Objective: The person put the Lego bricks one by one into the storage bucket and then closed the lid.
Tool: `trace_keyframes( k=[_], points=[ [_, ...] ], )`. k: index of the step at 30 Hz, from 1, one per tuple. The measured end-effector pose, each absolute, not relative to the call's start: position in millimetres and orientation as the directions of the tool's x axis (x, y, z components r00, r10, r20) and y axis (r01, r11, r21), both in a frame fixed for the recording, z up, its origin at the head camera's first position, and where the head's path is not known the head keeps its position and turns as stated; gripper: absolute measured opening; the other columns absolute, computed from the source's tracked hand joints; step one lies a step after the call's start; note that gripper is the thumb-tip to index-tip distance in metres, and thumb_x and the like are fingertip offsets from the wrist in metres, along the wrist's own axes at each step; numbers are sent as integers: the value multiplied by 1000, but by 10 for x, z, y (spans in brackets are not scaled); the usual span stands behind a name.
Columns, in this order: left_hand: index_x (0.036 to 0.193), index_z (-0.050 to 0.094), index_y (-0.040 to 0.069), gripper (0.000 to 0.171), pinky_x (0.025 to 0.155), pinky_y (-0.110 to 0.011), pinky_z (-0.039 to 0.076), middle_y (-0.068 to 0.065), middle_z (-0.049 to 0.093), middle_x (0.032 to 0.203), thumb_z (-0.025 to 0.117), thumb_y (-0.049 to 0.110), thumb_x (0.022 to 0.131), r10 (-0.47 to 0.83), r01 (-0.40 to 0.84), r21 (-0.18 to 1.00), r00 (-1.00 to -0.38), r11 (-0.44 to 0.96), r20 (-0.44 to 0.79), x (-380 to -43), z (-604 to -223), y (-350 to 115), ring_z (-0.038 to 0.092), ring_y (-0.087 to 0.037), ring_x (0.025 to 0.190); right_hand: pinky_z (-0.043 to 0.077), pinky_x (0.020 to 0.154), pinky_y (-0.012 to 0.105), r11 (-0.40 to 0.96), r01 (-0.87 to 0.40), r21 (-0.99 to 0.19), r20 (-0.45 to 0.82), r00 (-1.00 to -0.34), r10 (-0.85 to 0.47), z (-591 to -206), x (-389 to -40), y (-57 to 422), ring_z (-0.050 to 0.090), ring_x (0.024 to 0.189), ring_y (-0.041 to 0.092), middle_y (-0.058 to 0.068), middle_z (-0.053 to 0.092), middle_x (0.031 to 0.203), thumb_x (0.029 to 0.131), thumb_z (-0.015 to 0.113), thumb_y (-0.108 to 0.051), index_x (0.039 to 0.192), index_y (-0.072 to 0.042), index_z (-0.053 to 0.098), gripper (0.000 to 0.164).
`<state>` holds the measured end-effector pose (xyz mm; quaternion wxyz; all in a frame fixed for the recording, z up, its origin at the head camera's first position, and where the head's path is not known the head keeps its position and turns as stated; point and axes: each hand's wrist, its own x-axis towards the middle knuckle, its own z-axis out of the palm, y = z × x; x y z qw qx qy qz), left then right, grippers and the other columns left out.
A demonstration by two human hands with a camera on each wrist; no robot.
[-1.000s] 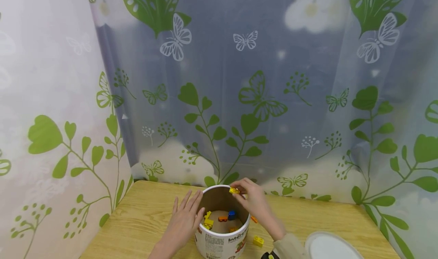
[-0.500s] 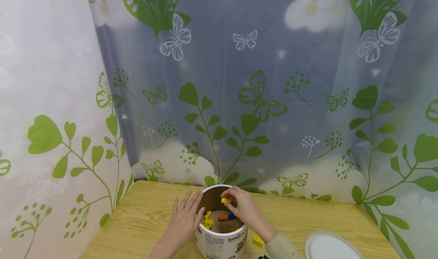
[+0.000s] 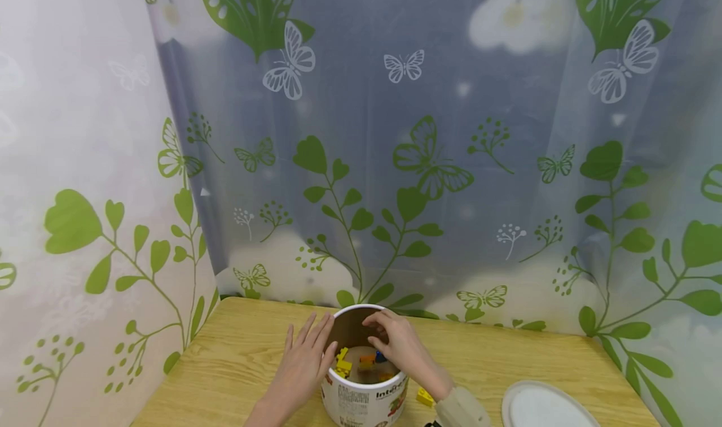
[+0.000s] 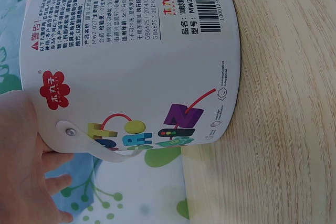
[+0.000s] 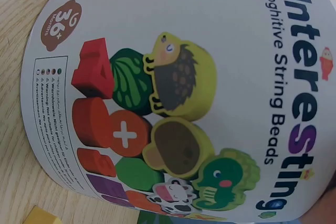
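Note:
A round white printed bucket (image 3: 361, 399) stands on the table, with yellow, orange and blue toy bricks in it. My left hand (image 3: 303, 359) lies against the bucket's left rim, fingers straight. In the left wrist view that hand (image 4: 23, 156) is beside the bucket wall (image 4: 131, 77), near its strap handle (image 4: 107, 150). Over the right side of the opening hovers my right hand (image 3: 397, 345), its thumb and fingers parted and bent, nothing between them. Below it, a blurred patch overlaps an orange brick (image 3: 366, 359). Yellow bricks (image 3: 343, 364) lie at the inner left.
Just right of the bucket a yellow brick (image 3: 425, 397) lies on the wooden table (image 3: 254, 326). A round white lid (image 3: 544, 405) rests farther right. Behind the table hangs a curtain (image 3: 451, 182) printed with leaves and butterflies.
My right hand moved left from the far right rim to over the opening and let go of the yellow brick it pinched. My left hand stayed at the rim.

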<state>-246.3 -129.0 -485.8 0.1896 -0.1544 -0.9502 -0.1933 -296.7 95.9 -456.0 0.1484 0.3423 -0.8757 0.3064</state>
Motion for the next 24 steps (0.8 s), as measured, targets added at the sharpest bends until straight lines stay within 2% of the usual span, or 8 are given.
trace_keyframes(
  k=[4, 8, 14, 19, 24],
  points=[
    [154, 45, 8, 54, 118, -69, 19, -7, 44, 158, 43, 38, 109, 225, 371, 299, -877, 879, 425, -2458, -4858, -1287, 31, -34, 150, 60, 74, 34, 569, -680, -462, 508, -729, -458, -4536, -2944, 990, 69, 88, 22, 6, 67, 105, 90, 75, -2, 109, -7, 71, 20],
    [154, 44, 8, 55, 118, -69, 18, -7, 44, 158, 41, 40, 109, 230, 372, 293, -877, 881, 422, -2458, -4861, -1285, 31, -34, 150, 60, 77, 39, 558, -670, -490, 580, -728, -365, -4495, -2921, 1062, 70, 91, 21, 2, 69, 104, 89, 77, -3, 107, -11, 73, 21],
    [155, 43, 8, 55, 118, -69, 17, -7, 43, 158, 42, 39, 109, 229, 372, 305, -881, 877, 415, -2452, -4854, -1285, 30, -34, 150, 62, 75, 39, 494, -658, -569, 630, -734, -252, -4445, -2881, 1225, 71, 89, 22, 3, 70, 102, 88, 76, 1, 108, -10, 74, 23],
    [153, 46, 6, 52, 117, -70, 18, -9, 46, 157, 48, 32, 108, 225, 380, 313, -873, 871, 433, -2440, -4842, -1283, 32, -35, 149, 62, 77, 39, 514, -655, -555, 660, -722, -208, -4472, -2855, 1365, 70, 91, 24, 6, 71, 103, 88, 77, 1, 109, -9, 74, 24],
    [152, 46, 6, 52, 117, -70, 19, -9, 46, 156, 50, 31, 107, 226, 384, 314, -869, 868, 440, -2430, -4833, -1281, 33, -35, 149, 62, 77, 40, 536, -620, -574, 650, -742, -163, -4536, -2824, 1492, 69, 91, 24, 4, 72, 106, 85, 78, 4, 111, -10, 73, 30]
  ],
)
